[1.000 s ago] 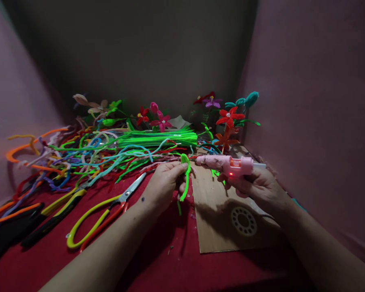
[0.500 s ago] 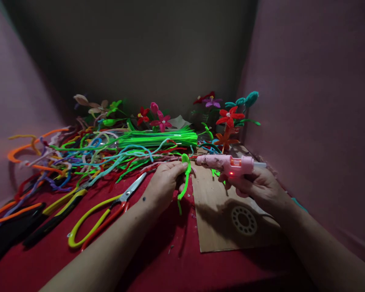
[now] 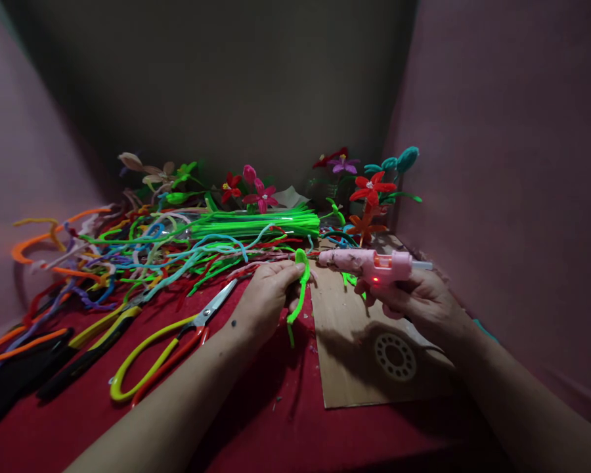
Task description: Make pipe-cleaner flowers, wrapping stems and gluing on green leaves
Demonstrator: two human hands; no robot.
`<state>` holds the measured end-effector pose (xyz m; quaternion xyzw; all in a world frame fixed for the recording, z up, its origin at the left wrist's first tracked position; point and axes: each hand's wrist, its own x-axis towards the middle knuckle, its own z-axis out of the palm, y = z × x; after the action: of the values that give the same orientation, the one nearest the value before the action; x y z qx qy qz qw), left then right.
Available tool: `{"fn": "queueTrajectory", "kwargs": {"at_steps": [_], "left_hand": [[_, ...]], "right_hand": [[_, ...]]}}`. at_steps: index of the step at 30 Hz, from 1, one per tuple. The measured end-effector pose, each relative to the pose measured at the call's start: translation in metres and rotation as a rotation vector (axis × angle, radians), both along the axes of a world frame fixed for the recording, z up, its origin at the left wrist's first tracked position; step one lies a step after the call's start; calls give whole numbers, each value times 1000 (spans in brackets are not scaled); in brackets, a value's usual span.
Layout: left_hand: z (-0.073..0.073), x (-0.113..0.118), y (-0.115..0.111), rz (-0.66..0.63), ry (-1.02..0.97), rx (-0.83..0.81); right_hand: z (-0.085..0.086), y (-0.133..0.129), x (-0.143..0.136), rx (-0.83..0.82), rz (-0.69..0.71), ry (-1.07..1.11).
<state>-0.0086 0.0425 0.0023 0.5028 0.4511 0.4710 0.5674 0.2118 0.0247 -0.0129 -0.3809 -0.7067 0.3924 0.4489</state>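
Between the thumb and fingers of my left hand is a bright green pipe cleaner, bent into a rounded loop at the top with its tail hanging down. My right hand is wrapped round the handle of a pink glue gun. A red light glows on the gun's side, and a clear glue stick pokes from its back. The gun's nozzle points left, close beside the green loop; whether it touches cannot be made out. Beneath the gun lies a cardboard sheet.
Yellow-and-red-handled scissors and yellow-black pliers lie left on the red cloth. Tangled coloured pipe cleaners and a green bundle spread behind. Pipe-cleaner flowers stand at the back. A white holed disc rests on the cardboard.
The glue gun in my right hand has shifted very slightly right. My left hand and the green pipe cleaner stay practically in place.
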Motion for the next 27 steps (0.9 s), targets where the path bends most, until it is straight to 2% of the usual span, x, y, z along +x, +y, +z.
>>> {"fn": "queueTrajectory", "kwargs": {"at_steps": [9,14,18,27], "left_hand": [[0,0,0,22,12,19],[2,0,0,2,74,36],[4,0,-1,-12,49,47],[-5,-5,3,14,9,-10]], "right_hand": [[0,0,1,4,4,18],[-1,-1,2,-14,6,33],[1,-2,2,-16,18,-7],[3,-1,1,7,33,62]]}}
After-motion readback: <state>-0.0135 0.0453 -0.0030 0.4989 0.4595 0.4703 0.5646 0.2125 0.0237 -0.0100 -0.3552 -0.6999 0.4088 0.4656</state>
